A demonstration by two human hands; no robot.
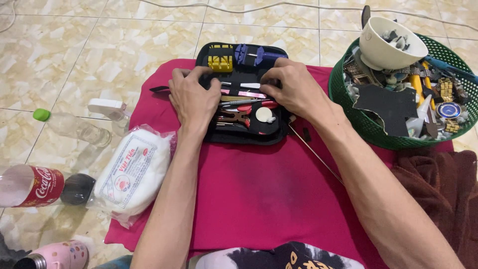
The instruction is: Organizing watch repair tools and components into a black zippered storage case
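Note:
An open black tool case (241, 134) lies on a red cloth (259, 194), holding small hand tools: a yellow block (219, 62), blue-handled tools (259, 55), red-handled pliers and a white round piece (263, 114). My left hand (193, 97) rests on the case's left side, fingers curled over the tools there. My right hand (294, 88) lies on the right side, fingertips pressing on a pink and white strip-shaped tool (244, 92). Whether either hand grips a tool is hidden by the fingers.
A green plastic basket (368, 127) with watch parts, a white bowl (388, 42) and black sheet stands at right. A brown towel (438, 179) lies below it. At left are a white packet (132, 172), clear bottles, a cola bottle (35, 185), and a pink flask (55, 255).

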